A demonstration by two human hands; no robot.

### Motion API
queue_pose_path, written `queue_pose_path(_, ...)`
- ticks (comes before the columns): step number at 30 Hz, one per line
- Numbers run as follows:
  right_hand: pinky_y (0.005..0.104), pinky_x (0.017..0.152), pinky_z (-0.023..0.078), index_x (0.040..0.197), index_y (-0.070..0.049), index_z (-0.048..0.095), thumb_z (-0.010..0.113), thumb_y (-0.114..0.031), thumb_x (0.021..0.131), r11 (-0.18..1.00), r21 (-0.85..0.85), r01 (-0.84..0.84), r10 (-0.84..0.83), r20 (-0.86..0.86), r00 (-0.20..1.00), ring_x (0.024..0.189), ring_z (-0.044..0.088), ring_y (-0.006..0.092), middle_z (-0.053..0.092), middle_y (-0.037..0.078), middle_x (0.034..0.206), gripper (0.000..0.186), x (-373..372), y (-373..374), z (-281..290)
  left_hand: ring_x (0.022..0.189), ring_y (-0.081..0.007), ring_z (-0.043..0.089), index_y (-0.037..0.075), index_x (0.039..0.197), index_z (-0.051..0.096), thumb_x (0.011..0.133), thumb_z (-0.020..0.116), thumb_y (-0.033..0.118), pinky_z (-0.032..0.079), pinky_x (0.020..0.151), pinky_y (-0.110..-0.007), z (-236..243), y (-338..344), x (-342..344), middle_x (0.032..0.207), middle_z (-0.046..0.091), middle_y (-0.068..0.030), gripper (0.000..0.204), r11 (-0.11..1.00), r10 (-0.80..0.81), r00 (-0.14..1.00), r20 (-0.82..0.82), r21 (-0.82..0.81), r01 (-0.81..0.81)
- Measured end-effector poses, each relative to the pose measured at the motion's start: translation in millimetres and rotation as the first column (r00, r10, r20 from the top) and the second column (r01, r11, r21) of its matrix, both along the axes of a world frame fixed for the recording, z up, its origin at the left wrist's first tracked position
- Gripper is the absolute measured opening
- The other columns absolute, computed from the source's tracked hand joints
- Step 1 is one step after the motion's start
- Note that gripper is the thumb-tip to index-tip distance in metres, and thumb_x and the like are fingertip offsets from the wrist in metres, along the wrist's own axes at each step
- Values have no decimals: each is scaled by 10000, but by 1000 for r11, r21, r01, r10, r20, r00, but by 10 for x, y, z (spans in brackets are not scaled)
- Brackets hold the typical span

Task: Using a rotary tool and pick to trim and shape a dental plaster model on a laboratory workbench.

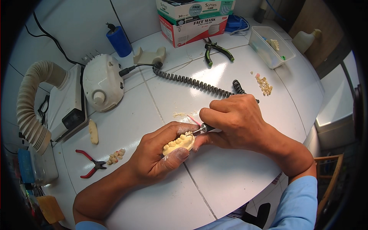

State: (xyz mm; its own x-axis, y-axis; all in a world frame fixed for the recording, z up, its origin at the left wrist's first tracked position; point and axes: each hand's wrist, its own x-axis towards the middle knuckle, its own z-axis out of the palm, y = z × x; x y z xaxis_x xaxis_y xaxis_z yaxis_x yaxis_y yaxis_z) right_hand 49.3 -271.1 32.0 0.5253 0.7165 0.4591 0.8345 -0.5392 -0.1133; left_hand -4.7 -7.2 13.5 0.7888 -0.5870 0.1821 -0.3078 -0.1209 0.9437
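Observation:
My left hand (159,147) is closed round a pale yellow dental cast (178,145) with a row of teeth along its top. In my right hand (234,120) is a dental handpiece (206,127), its dark body gripped between thumb and fingers. The handpiece's thin metal tip meets the cast near its far right end, by my left fingers. White dust coats my left thumb and fingertips. A coiled black cord (195,83) runs from behind my right hand to the white control box (102,82). Just beyond the cast lie a thin pink stick (193,119) and yellowish shavings (179,114).
Red-handled cutters (91,165) lie at left beside small tooth-like pieces (115,156); more pieces (263,85) are at right. Green-black pliers (214,50), mask boxes (193,28) and a clear plastic tub (270,48) stand at the back. A ribbed hose (28,99) curves at left.

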Motion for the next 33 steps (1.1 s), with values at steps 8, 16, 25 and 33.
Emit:
queue_pose_path(8,378,470,467,847,-143,669,798,-677,907,1000,-8,5,-5,-8,1000,503,636,215,591,3,632,553,-3,-2,13,1000,-196,704,-105,1465,602,1146,521,422,566,898,-340,-33,-4,3,1236,706,-177,622,1000,4,1000,14,-10,-4)
queue_pose_path(16,381,470,466,847,-142,670,804,-672,906,1000,-5,9,-9,-24,1000,500,636,217,591,3,631,549,-12,7,31,986,-196,709,-100,1465,603,1145,517,432,572,882,-342,-32,-9,-7,1226,706,-178,627,1000,13,1000,17,-13,-13)
queue_pose_path(25,379,470,466,856,-142,670,802,-670,909,1000,-3,-2,2,-12,1000,500,633,217,590,3,634,546,-4,6,21,1045,-245,732,-49,1450,615,1117,645,311,566,931,-353,-33,14,7,1232,713,-181,492,1000,-2,1000,-9,-31,2)
queue_pose_path(33,378,472,469,857,-142,670,798,-670,913,1000,-9,1,-2,-9,1000,499,632,214,591,2,636,546,-6,2,9,975,-195,711,-101,1465,597,1156,525,429,578,872,-342,-32,-13,-1,1215,694,-175,618,1000,1,1000,-3,-22,-1)
